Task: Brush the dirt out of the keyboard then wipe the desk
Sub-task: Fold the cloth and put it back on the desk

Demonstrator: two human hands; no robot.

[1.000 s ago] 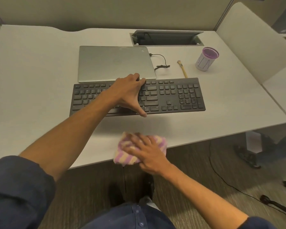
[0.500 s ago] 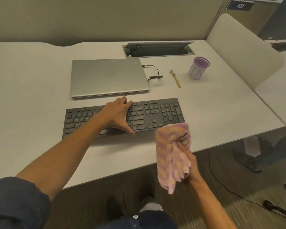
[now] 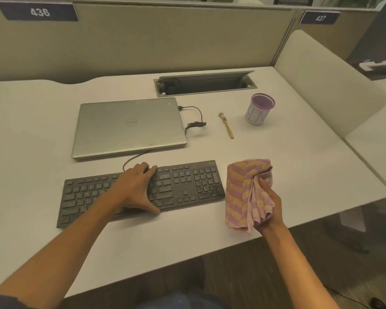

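Cloth (image 3: 245, 192): lifted off the desk (image 3: 299, 166) edge, now hanging lower right; wiping paused.
Right hand (image 3: 269, 208): fingers clamped on cloth.
Left hand (image 3: 135, 189): fingers spread, still on keyboard (image 3: 187, 184), centre.

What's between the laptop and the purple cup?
In the head view: the laptop's black cable and the brush lie between it and the cup.

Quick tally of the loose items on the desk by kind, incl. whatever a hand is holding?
Silver closed laptop: 1
Black full-size keyboard: 1, left hand resting on it
Small wooden-handled brush: 1
Purple-rimmed white cup: 1
Pink-and-yellow striped cloth: 1, gripped by right hand
Total: 5
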